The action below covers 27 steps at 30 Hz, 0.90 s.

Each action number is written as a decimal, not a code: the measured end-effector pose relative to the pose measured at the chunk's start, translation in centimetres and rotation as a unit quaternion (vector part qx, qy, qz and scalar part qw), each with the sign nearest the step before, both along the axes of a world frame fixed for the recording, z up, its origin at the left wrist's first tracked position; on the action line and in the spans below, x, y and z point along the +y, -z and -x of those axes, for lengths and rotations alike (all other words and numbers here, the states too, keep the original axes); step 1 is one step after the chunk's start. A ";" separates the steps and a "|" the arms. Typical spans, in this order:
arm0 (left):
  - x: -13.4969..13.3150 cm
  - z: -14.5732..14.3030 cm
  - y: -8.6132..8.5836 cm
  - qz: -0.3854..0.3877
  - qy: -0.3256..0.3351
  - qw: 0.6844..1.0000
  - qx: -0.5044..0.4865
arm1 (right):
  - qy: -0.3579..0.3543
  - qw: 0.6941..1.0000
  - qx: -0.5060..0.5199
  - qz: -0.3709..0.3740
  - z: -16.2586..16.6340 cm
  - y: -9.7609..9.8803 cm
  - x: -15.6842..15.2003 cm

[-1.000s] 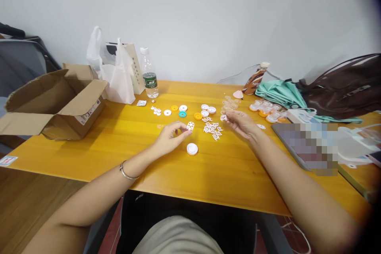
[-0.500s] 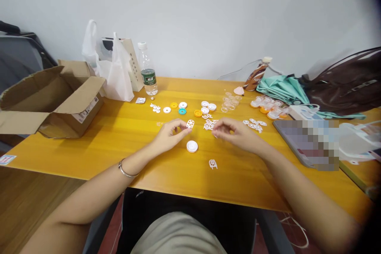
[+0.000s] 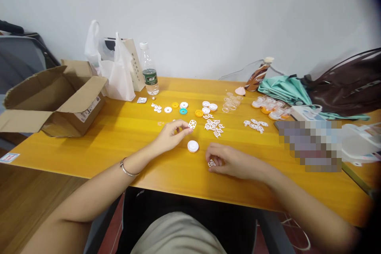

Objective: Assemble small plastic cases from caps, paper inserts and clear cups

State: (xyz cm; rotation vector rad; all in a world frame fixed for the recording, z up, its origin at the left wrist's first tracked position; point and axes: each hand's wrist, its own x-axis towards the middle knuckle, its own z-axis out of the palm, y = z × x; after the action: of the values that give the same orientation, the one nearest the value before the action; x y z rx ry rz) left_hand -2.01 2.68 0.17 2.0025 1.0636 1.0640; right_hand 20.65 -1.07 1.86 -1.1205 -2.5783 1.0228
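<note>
My left hand (image 3: 171,135) pinches a small white openwork plastic piece (image 3: 192,124) just above the yellow table (image 3: 133,143). My right hand (image 3: 228,161) rests on the table nearer to me, fingers curled onto another white openwork piece (image 3: 211,163) lying there. A round white cap (image 3: 193,146) sits between the two hands. A heap of similar white openwork pieces (image 3: 213,126) lies just behind, with a second smaller group (image 3: 255,124) to the right.
Coloured and white round caps (image 3: 190,108), clear rings (image 3: 231,102) and orange-white parts (image 3: 269,108) lie further back. An open cardboard box (image 3: 56,99), white plastic bag (image 3: 114,69) and water bottle (image 3: 149,69) stand at left; teal cloth (image 3: 282,89) and a brown bag (image 3: 348,83) at right.
My right hand has come back from the heap of white pieces to the near table and closed onto the piece that dropped there. My left hand has stayed put with its piece.
</note>
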 end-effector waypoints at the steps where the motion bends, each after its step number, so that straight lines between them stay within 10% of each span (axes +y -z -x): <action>1: 0.0 0.0 -0.1 -0.001 0.002 1.000 0.000 | 0.009 1.000 -0.001 0.005 0.0 -0.1 0.1; 12: -0.4 0.0 -0.6 -0.030 0.030 0.999 -0.025 | 0.180 0.911 0.362 0.083 2.3 -3.7 4.4; 27: -0.9 -0.6 -0.2 -0.038 0.046 0.998 -0.013 | 0.146 0.920 0.354 -0.079 3.6 -0.9 3.9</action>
State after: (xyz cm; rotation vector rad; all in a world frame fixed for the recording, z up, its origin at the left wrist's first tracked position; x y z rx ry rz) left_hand -1.41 1.75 0.33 2.0708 0.9214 1.0940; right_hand 17.06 2.86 2.77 -0.8459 -1.8190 0.9063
